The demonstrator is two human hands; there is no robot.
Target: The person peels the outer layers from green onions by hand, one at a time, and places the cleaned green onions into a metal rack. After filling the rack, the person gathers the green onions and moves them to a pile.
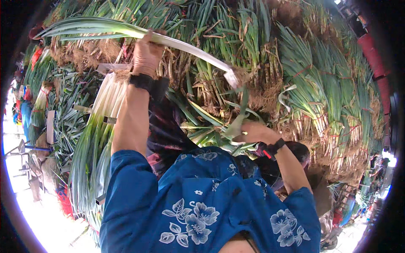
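Note:
A long green onion (192, 49) lies across the upper part of the head view. Its green leaves point left, and its white stem slants down to a root end on the right. My left hand (147, 57) is closed around it where the leaves meet the stem. Below the root end, my right hand (256, 132) is closed on a limp, pale green leaf strip (237, 123), slightly blurred. That strip reaches up close to the root end; whether it is still attached, I cannot tell. Loose leaves (206, 135) lie beside my right hand.
Trimmed green onions with white stems (107, 95) lie in metal holders beside my left forearm. Piled, unpeeled bundles (308, 80) with roots and red ties stretch ahead and to the right. Dark green leaf scraps (69, 107) heap up at the left.

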